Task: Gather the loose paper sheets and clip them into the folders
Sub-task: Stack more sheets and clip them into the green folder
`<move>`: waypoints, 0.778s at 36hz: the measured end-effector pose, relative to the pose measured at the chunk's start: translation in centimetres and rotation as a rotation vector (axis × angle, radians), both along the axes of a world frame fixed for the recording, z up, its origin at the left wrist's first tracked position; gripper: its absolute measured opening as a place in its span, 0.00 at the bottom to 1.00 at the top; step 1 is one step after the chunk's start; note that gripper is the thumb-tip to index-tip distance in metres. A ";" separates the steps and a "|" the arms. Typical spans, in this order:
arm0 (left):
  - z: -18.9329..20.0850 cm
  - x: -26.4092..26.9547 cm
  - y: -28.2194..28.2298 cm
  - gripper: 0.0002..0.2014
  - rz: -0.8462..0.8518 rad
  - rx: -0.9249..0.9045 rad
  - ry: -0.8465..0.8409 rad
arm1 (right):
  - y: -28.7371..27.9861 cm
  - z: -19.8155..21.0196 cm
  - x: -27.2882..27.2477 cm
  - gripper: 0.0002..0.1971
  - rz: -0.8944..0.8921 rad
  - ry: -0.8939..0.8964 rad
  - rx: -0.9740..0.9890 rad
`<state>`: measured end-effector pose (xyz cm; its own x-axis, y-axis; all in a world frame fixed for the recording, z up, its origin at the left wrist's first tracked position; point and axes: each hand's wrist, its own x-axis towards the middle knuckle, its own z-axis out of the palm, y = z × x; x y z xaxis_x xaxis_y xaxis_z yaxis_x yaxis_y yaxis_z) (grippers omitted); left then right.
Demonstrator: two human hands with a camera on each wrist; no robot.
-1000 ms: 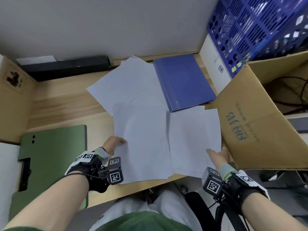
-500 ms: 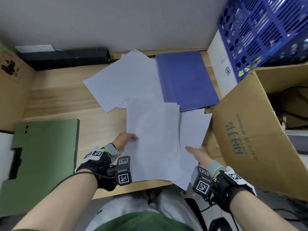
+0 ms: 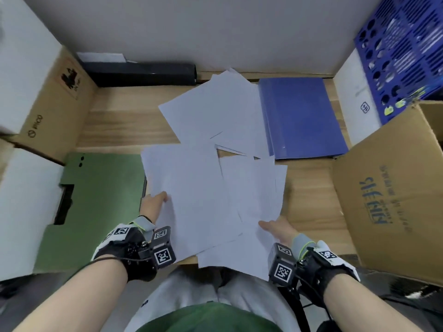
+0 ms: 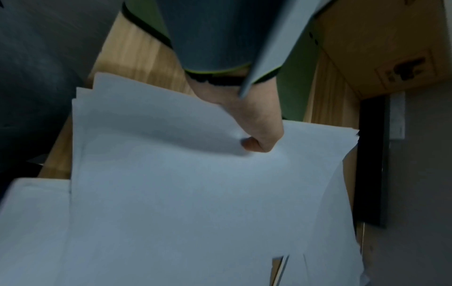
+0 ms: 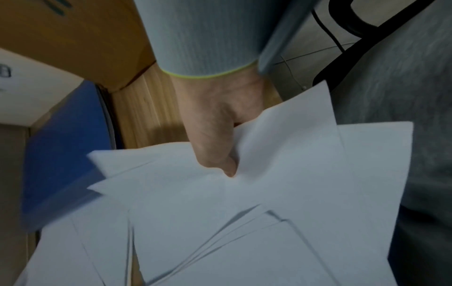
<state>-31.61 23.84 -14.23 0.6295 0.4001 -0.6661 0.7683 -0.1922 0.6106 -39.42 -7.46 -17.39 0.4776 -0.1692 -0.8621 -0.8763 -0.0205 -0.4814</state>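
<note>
A loose pile of white paper sheets [image 3: 206, 195] lies at the desk's near edge, and both hands hold it. My left hand [image 3: 153, 202] pinches the pile's left side, thumb on top [image 4: 254, 143], fingers hidden beneath. My right hand [image 3: 275, 230] pinches the pile's near right corner [image 5: 220, 160] the same way. More white sheets [image 3: 215, 113] lie fanned out further back. A shut blue folder [image 3: 302, 116] lies at the back right. A green folder [image 3: 96, 200] lies at the left, its right edge under the held pile.
A large cardboard box [image 3: 393, 195] stands at the right, a smaller one [image 3: 50, 109] at the left. A blue plastic crate [image 3: 402, 51] and a white box [image 3: 357, 97] fill the back right. A black bar [image 3: 141, 73] runs along the wall.
Both hands have moved left with the sheets; the pile's left edge now overlaps the green folder. The sheets from the right were drawn in under the pile.
</note>
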 end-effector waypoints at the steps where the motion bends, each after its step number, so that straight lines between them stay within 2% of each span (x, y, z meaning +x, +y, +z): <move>1: 0.3 -0.3 1.1 0.11 0.026 0.008 -0.023 | 1.0 0.3 -0.1 0.19 0.029 0.003 0.000; 4: 0.6 -1.2 5.1 0.13 0.090 0.023 -0.075 | 4.3 1.1 0.0 0.14 0.076 -0.034 -0.034; 6: 0.1 -1.4 6.9 0.11 0.124 0.044 -0.086 | 5.0 1.0 0.3 0.20 0.026 -0.070 -0.060; 8: 0.0 -1.6 8.3 0.07 0.150 0.046 -0.080 | 5.7 1.0 0.7 0.21 -0.031 -0.107 -0.087; 11: 0.4 -1.9 10.4 0.09 0.180 -0.026 -0.093 | 7.3 2.5 1.2 0.20 -0.143 -0.169 -0.089; 15: 0.3 -2.5 11.7 0.12 0.160 -0.170 -0.096 | 8.2 3.4 1.6 0.26 -0.235 -0.233 -0.104; 18: 1.0 -2.7 11.6 0.18 0.167 -0.312 -0.090 | 9.2 4.4 2.2 0.20 -0.204 -0.260 -0.101; 21: 1.6 -2.5 12.1 0.21 0.112 -0.364 -0.048 | 10.8 5.5 3.0 0.22 -0.147 -0.277 -0.075; 24: 0.1 -1.5 12.5 0.05 0.019 -0.395 -0.037 | 11.9 6.7 3.6 0.12 -0.058 -0.286 -0.005; 28: 2.2 -0.8 11.6 0.12 -0.018 -0.468 -0.126 | 13.6 7.8 4.4 0.14 0.029 -0.286 0.072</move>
<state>-32.37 35.47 -12.04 0.7208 0.0647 -0.6901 0.6818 0.1128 0.7228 -35.01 6.09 -9.64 0.7068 -0.0947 -0.7011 -0.7043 -0.0006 -0.7099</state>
